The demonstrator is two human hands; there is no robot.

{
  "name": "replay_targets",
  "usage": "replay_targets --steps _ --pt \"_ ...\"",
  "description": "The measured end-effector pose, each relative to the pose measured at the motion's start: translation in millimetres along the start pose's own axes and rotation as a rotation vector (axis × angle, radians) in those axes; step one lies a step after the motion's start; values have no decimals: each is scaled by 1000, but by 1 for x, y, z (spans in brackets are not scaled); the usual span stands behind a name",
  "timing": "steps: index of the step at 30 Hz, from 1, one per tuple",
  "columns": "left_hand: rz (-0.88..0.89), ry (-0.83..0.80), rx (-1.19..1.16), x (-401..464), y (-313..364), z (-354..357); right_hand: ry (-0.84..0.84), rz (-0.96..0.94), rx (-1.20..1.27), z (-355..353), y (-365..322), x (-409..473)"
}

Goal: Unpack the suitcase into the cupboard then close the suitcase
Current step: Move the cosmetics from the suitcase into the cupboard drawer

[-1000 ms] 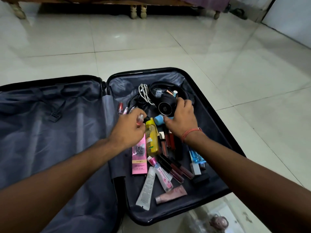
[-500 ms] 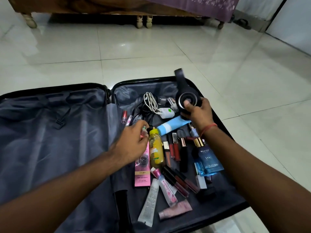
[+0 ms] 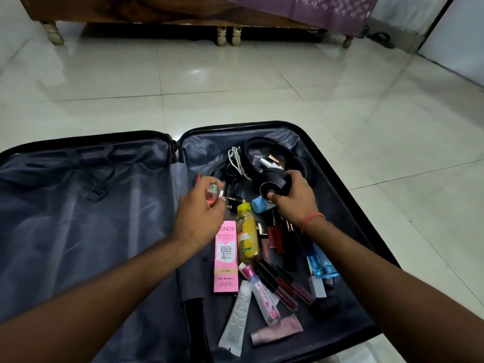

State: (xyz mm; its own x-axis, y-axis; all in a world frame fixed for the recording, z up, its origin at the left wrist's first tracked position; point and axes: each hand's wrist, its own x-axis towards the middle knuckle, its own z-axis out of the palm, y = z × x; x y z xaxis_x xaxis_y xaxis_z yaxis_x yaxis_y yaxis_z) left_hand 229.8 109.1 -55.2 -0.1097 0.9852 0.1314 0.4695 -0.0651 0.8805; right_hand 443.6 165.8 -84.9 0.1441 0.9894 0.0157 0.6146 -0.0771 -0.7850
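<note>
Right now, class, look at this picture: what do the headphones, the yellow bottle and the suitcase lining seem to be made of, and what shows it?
Headphones: likely hard plastic, matte black, with a faint sheen on the round earcup.
Yellow bottle: apparently clear plastic; the yellow liquid shows through it.
Suitcase lining: thin woven fabric, probably synthetic, grey-blue, creased and slightly shiny.

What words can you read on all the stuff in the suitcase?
"POND'S", partly covered by the left hand, "BB+ CREAM", "IVORY": pink box.
"Gulabari": clear tube with the pink cap.
Yellow bottle: label too blurred to read.
White tube: print too small to read.
Blue bottle: no text shows.
</note>
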Motion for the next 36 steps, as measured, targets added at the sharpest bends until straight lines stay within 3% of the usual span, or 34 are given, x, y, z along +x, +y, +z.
replay_targets --steps 5,8,10,12,14,16,20,23,28,36 --pt "-123 103 -24 13 3 -15 46 -20 -340 12 -17 -1" --pt "-188 124 -111 21 3 -24 177 -443 -625 31 -41 -9" --pt "-217 142 -188 27 1 -29 -75 -658 -639 55 -50 -9" --pt "-271 147 -290 33 -2 -33 -439 -664 -666 79 -53 -11" --pt "-358 145 -418 36 -5 -35 -595 -645 -776 98 -49 -12" --pt "-408 139 -486 38 -6 -37 -581 -671 -882 102 -45 -10" --pt "-365 60 -434 36 -8 -38 -398 -833 -929 88 -50 -8" --pt "-347 -17 -406 36 -10 -43 -351 -824 -860 90 -62 -8" --pt "-390 -85 -467 40 -9 -51 -337 -580 -696 105 -85 7" --pt "-513 -71 -602 45 -15 -60 -392 -525 -849 120 -85 27"
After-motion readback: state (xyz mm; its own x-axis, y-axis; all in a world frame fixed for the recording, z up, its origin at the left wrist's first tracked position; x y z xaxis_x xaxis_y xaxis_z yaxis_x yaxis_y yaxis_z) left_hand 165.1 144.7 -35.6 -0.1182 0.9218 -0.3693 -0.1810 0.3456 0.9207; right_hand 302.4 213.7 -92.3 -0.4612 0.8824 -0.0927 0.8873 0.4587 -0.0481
